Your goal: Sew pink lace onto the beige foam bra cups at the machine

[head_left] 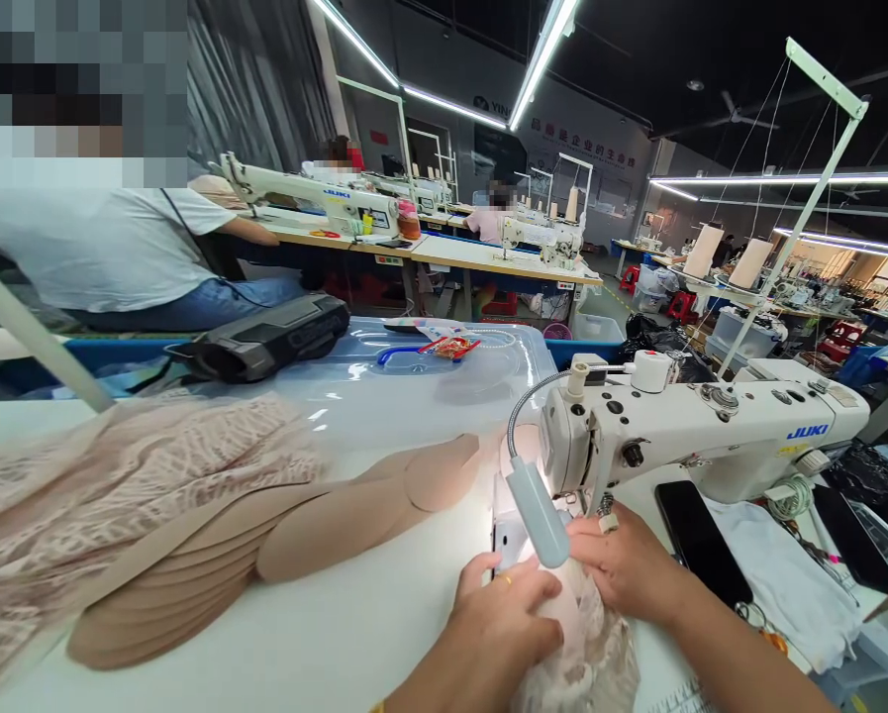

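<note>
The left hand (499, 616) lies spread on lace fabric (599, 649), seemingly mid-seam; whether the right hand (633, 562) pinches it, I cannot tell. Left of both, loose beige pads (180, 584) probably await sewing.

A smooth white sewing table (325, 634) carries a fanned row of beige, rounded pads (191, 574), with patterned beige lace fabric (213, 446) heaped along its left. A white sewing machine with blue JUKI lettering (711, 426) stands at right; near it lie a flat black smartphone (700, 540) and a rumpled white cloth (785, 574)
</note>
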The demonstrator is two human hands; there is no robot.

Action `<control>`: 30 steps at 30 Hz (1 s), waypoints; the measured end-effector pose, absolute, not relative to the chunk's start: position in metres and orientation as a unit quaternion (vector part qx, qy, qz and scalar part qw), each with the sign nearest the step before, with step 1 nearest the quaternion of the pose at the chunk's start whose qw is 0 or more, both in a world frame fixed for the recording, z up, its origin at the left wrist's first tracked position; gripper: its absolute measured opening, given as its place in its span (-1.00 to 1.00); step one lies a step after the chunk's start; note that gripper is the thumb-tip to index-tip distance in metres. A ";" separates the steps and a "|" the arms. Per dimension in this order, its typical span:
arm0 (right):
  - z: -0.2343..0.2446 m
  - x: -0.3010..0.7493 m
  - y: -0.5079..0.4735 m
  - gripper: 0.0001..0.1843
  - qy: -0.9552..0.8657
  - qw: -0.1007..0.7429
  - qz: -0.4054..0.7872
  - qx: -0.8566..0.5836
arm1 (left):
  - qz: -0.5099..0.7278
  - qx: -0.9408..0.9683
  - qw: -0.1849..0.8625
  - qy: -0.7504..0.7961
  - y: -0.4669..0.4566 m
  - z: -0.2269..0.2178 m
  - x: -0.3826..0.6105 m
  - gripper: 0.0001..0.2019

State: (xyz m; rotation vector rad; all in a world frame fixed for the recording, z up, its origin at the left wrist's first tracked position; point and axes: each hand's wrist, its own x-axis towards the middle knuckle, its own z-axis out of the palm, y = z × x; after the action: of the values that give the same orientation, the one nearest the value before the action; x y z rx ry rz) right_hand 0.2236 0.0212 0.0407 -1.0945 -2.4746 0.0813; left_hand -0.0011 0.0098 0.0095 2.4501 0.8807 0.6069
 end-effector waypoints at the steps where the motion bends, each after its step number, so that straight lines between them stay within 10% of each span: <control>1: 0.041 0.224 0.021 -0.72 -0.892 0.215 0.029 -0.396 | 0.220 0.890 0.234 0.322 0.009 0.009 -0.001 -0.88; 30: 0.042 0.230 0.019 -0.61 -0.897 0.217 0.026 -0.385 | 0.227 0.869 0.339 0.281 0.048 0.087 -0.018 -0.74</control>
State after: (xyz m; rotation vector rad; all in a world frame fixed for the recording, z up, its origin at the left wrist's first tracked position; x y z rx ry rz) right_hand 0.2296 0.0185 0.0421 -1.0655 -2.4839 0.0725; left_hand -0.0178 0.0480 0.0872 2.2628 0.7314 0.5921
